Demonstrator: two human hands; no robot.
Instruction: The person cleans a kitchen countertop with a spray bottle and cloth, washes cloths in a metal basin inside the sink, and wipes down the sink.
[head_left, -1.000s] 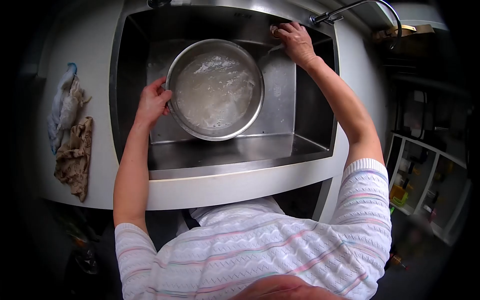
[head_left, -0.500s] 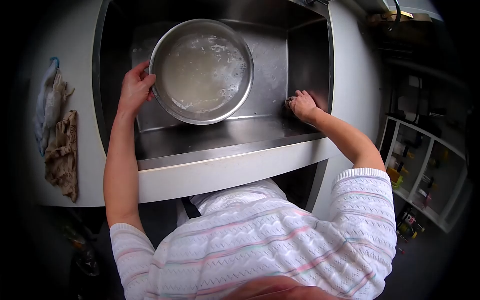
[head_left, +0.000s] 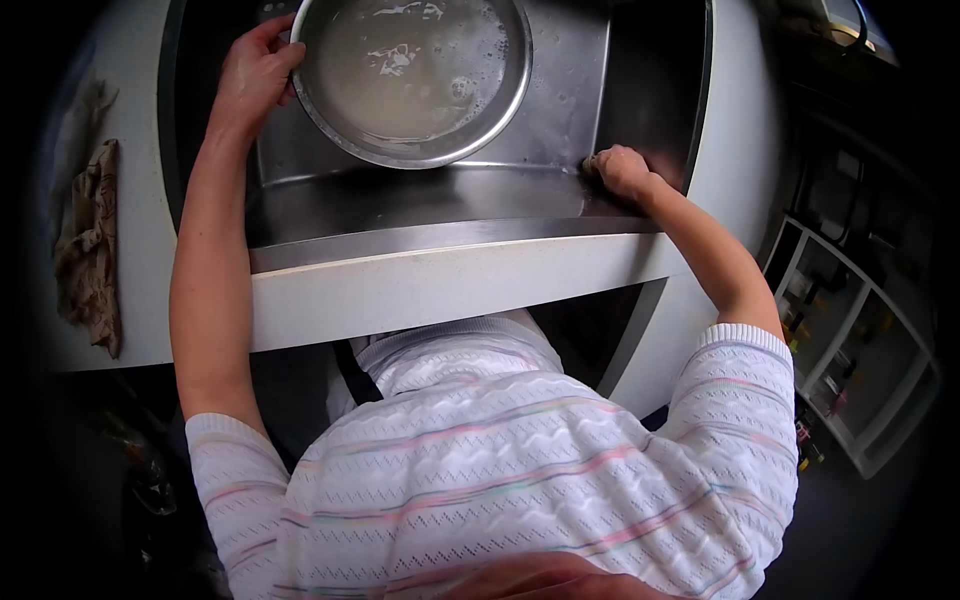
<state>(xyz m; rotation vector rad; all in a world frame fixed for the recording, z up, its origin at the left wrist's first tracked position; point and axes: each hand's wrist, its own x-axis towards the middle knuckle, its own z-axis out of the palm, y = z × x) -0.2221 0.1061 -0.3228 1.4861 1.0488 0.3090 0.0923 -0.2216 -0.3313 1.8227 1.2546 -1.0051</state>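
Observation:
A wide round metal basin [head_left: 415, 157] with cloudy, slightly foamy water in it sits in the steel sink [head_left: 640, 90]. My left hand [head_left: 252, 78] is closed on the basin's left rim, thumb on the near side. At the sink's front right corner, my right hand [head_left: 622, 172] is closed, its knuckles up. A small bit of something brownish shows at its fingertips, against the steel; its kind is too small to tell.
The white counter edge [head_left: 440, 285] runs between my body and the sink. On the left counter lie a crumpled brown patterned cloth [head_left: 92, 250] and a pale cloth or bag [head_left: 82, 125]. A white shelf rack [head_left: 845, 340] with small items stands at right.
My view has shifted, so the sink and basin sit higher in the picture. My right hand has moved nearer the sink's front wall. My left hand still grips the basin rim.

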